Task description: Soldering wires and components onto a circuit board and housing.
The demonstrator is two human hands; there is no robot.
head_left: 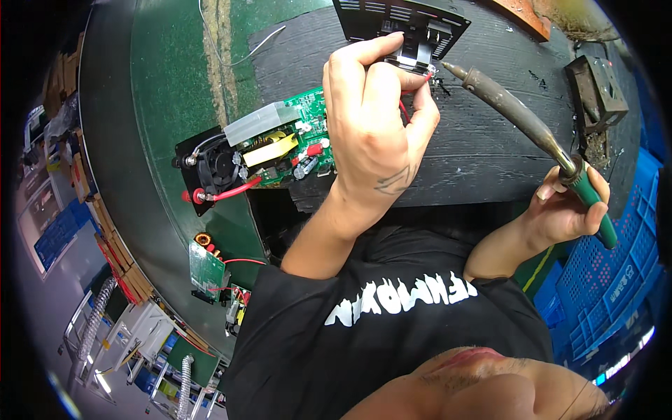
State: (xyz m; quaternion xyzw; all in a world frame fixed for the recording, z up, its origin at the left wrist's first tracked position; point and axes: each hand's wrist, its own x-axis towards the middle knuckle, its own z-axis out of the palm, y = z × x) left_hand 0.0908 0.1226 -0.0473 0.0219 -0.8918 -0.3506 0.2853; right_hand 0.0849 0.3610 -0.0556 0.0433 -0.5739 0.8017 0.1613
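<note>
My right hand point(570, 203) is closed round the green handle of a soldering iron point(514, 105). Its tip points up and left, a short way from a small terminal at the edge of a black slotted panel point(364, 19). My left hand point(374, 105) has its fingers at the panel's black socket part point(416, 52), with thumb and fingers drawn together near a red wire point(404, 110) that runs to the terminal. Beneath and left of that hand lies a green circuit board point(308, 112), partly hidden by it, joined to a fan point(218, 168) on a black end plate.
A metal iron stand point(598, 94) stands at the right of the dark work mat point(483, 154). Blue crates point(602, 280) are beyond the bench's right side. Another circuit board point(206, 269) lies at the lower left. A loose grey wire point(241, 61) curls on the green bench top.
</note>
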